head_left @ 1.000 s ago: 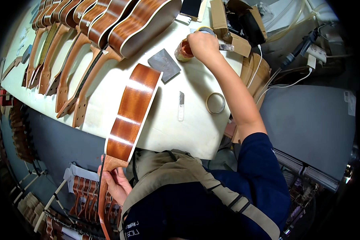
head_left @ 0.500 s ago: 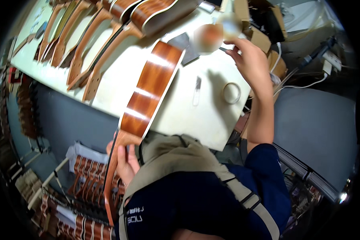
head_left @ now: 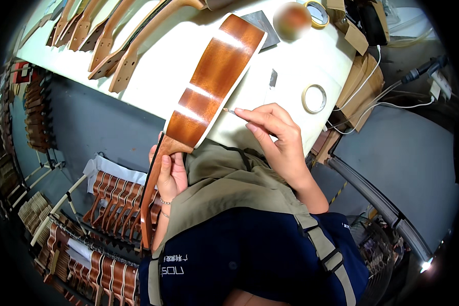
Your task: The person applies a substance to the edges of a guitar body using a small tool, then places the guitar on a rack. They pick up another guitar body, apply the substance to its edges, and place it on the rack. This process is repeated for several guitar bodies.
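Pale worktop [head_left: 296, 61] is spreading beneath a guitar [head_left: 209, 84], side up, long axis slanting, neck [head_left: 149, 211] pointing lower left past the worktop's edge. Left hand [head_left: 172, 176] is gripping the neck; right hand [head_left: 279, 133], angled leftward, is pinching a thin tool [head_left: 230, 110] beside the body, bare surface stretching toward a tape roll [head_left: 305, 100].

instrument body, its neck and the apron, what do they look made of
Instrument body: probably wood, glossy finish; brown grain and bright reflections show. Neck: likely wood too, satin-looking, its brown surface lacking strong glare. Apron: seemingly woven cloth, matte khaki, with soft folds.
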A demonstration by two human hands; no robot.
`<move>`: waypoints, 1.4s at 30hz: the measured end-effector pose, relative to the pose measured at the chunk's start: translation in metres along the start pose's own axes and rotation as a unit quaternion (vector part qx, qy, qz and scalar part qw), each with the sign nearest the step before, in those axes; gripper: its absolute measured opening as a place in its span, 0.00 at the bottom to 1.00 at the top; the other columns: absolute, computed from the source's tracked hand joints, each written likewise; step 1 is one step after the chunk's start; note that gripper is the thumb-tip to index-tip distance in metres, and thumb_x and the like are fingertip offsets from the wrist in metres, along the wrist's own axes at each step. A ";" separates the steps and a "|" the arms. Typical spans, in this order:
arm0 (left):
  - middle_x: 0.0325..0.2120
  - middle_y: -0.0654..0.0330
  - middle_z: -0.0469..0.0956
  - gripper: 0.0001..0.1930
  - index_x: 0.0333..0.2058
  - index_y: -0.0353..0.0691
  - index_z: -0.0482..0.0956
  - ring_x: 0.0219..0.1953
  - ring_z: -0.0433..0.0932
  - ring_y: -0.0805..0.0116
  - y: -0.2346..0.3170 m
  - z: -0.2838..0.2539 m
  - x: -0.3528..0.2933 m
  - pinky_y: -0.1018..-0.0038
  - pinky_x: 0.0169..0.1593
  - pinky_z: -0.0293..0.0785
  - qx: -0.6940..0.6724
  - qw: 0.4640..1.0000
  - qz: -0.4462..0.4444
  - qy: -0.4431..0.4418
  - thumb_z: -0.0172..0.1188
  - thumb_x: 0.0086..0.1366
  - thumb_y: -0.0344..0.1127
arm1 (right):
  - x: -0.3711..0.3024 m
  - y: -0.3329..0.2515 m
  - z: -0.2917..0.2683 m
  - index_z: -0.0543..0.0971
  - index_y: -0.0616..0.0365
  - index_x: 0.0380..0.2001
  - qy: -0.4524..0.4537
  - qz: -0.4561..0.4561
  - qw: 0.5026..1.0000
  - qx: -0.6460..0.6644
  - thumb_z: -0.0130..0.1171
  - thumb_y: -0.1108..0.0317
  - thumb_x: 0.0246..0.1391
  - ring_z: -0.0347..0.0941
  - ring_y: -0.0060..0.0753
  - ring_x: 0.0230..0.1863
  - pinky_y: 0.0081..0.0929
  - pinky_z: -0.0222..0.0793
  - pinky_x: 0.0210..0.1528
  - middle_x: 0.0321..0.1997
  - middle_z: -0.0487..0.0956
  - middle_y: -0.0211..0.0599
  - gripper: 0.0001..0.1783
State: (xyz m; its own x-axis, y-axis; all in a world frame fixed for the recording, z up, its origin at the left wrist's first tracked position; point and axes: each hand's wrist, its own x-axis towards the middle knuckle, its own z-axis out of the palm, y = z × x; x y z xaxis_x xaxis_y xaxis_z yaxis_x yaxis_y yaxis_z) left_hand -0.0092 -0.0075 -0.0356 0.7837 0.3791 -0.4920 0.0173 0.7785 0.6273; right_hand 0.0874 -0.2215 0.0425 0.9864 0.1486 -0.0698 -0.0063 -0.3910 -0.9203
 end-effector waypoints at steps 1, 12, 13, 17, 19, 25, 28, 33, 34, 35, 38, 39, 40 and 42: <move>0.59 0.52 0.56 0.14 0.46 0.43 0.67 0.60 0.58 0.60 -0.002 -0.005 0.002 0.62 0.63 0.55 -0.012 1.000 -0.006 -0.015 0.52 0.61 0.27 | -0.001 0.002 0.002 0.80 0.49 0.40 0.000 0.008 1.000 0.004 0.57 0.81 0.42 0.67 0.30 0.32 0.23 0.65 0.35 0.27 0.72 0.31 0.20; 0.61 0.63 0.55 0.17 0.49 0.51 0.68 0.61 0.57 0.63 -0.021 -0.059 0.019 0.62 0.62 0.58 -0.119 0.986 -0.089 -0.078 0.54 0.60 0.32 | -0.013 0.007 0.020 0.79 0.51 0.41 -0.035 0.076 0.993 0.080 0.55 0.80 0.48 0.67 0.22 0.28 0.18 0.63 0.29 0.28 0.72 0.31 0.17; 0.60 0.63 0.57 0.17 0.49 0.51 0.69 0.60 0.58 0.63 -0.022 -0.061 0.019 0.62 0.62 0.58 -0.128 0.984 -0.093 -0.079 0.54 0.60 0.32 | -0.014 0.008 0.022 0.79 0.51 0.41 -0.035 0.068 0.994 0.080 0.55 0.80 0.48 0.67 0.23 0.27 0.18 0.63 0.29 0.28 0.72 0.31 0.17; 0.57 0.64 0.61 0.17 0.48 0.52 0.71 0.60 0.59 0.64 -0.024 -0.069 0.021 0.62 0.62 0.58 -0.156 0.978 -0.112 -0.076 0.55 0.59 0.32 | -0.016 0.013 0.026 0.79 0.52 0.41 -0.048 0.045 0.995 0.073 0.54 0.80 0.49 0.67 0.21 0.28 0.17 0.63 0.29 0.29 0.73 0.30 0.16; 0.57 0.64 0.62 0.17 0.48 0.51 0.71 0.59 0.59 0.64 -0.025 -0.072 0.022 0.62 0.63 0.58 -0.166 0.976 -0.120 -0.069 0.56 0.59 0.32 | -0.017 0.015 0.028 0.79 0.52 0.40 -0.043 0.025 0.998 0.042 0.55 0.80 0.48 0.67 0.23 0.29 0.18 0.63 0.29 0.29 0.73 0.30 0.16; 0.56 0.64 0.63 0.17 0.48 0.50 0.70 0.59 0.60 0.64 -0.028 -0.083 0.023 0.61 0.62 0.58 -0.162 0.977 -0.122 -0.058 0.56 0.59 0.32 | -0.017 0.020 0.033 0.80 0.45 0.38 0.021 -0.076 0.988 -0.134 0.57 0.80 0.39 0.67 0.28 0.28 0.21 0.65 0.26 0.27 0.71 0.27 0.20; 0.56 0.64 0.63 0.17 0.48 0.49 0.70 0.59 0.59 0.64 -0.028 -0.082 0.023 0.61 0.63 0.58 -0.154 0.979 -0.122 -0.058 0.56 0.59 0.32 | -0.020 0.015 0.032 0.80 0.43 0.37 0.025 -0.091 0.975 -0.202 0.57 0.80 0.37 0.66 0.27 0.27 0.21 0.65 0.23 0.26 0.71 0.24 0.22; 0.57 0.64 0.61 0.17 0.48 0.49 0.70 0.60 0.59 0.63 -0.026 -0.077 0.022 0.61 0.63 0.57 -0.147 0.980 -0.120 -0.056 0.55 0.59 0.32 | -0.020 0.009 0.023 0.80 0.44 0.36 -0.010 -0.087 0.975 -0.204 0.55 0.80 0.36 0.67 0.25 0.26 0.20 0.66 0.22 0.25 0.70 0.22 0.22; 0.58 0.64 0.60 0.17 0.48 0.49 0.70 0.60 0.59 0.63 -0.026 -0.077 0.022 0.61 0.63 0.57 -0.149 0.980 -0.120 -0.058 0.55 0.59 0.32 | -0.017 0.008 0.023 0.80 0.44 0.36 0.001 -0.092 0.975 -0.204 0.55 0.80 0.35 0.67 0.25 0.26 0.20 0.66 0.22 0.25 0.70 0.23 0.22; 0.58 0.64 0.60 0.17 0.48 0.49 0.70 0.60 0.59 0.63 -0.027 -0.077 0.023 0.61 0.63 0.57 -0.150 0.980 -0.120 -0.060 0.55 0.59 0.32 | -0.014 0.009 0.022 0.80 0.45 0.36 0.011 -0.096 0.974 -0.203 0.55 0.80 0.35 0.67 0.25 0.25 0.21 0.66 0.22 0.24 0.70 0.23 0.22; 0.58 0.63 0.60 0.17 0.48 0.50 0.70 0.60 0.58 0.63 -0.028 -0.081 0.022 0.61 0.63 0.57 -0.161 0.978 -0.121 -0.053 0.55 0.60 0.31 | -0.007 0.010 0.021 0.80 0.45 0.36 0.018 -0.114 0.971 -0.208 0.55 0.80 0.35 0.68 0.26 0.24 0.21 0.66 0.22 0.23 0.70 0.24 0.22; 0.58 0.63 0.59 0.17 0.48 0.50 0.70 0.60 0.58 0.63 -0.027 -0.079 0.021 0.61 0.63 0.58 -0.164 0.977 -0.123 -0.049 0.55 0.59 0.31 | -0.007 0.011 0.021 0.80 0.45 0.36 0.017 -0.119 0.970 -0.210 0.55 0.80 0.34 0.68 0.26 0.24 0.21 0.66 0.22 0.22 0.70 0.25 0.22; 0.58 0.63 0.60 0.17 0.48 0.50 0.70 0.60 0.59 0.63 -0.027 -0.076 0.021 0.61 0.62 0.58 -0.156 0.979 -0.116 -0.054 0.55 0.59 0.32 | -0.007 0.009 0.021 0.80 0.46 0.36 0.004 -0.116 0.969 -0.216 0.55 0.80 0.34 0.68 0.26 0.24 0.21 0.66 0.22 0.23 0.70 0.25 0.22; 0.58 0.62 0.60 0.17 0.49 0.51 0.70 0.60 0.59 0.63 -0.025 -0.067 0.020 0.62 0.62 0.59 -0.138 0.983 -0.105 -0.065 0.55 0.59 0.32 | -0.010 0.005 0.020 0.80 0.46 0.36 -0.021 -0.109 0.967 -0.228 0.55 0.80 0.34 0.68 0.26 0.24 0.21 0.67 0.22 0.23 0.70 0.25 0.22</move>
State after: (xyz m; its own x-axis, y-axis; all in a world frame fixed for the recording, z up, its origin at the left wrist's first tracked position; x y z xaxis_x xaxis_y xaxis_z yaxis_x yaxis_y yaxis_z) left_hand -0.0355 0.0138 -0.1013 0.8536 0.1430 -0.5009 0.0315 0.9457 0.3236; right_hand 0.0744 -0.2067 0.0308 0.9485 0.3058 0.0821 0.2835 -0.7049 -0.6502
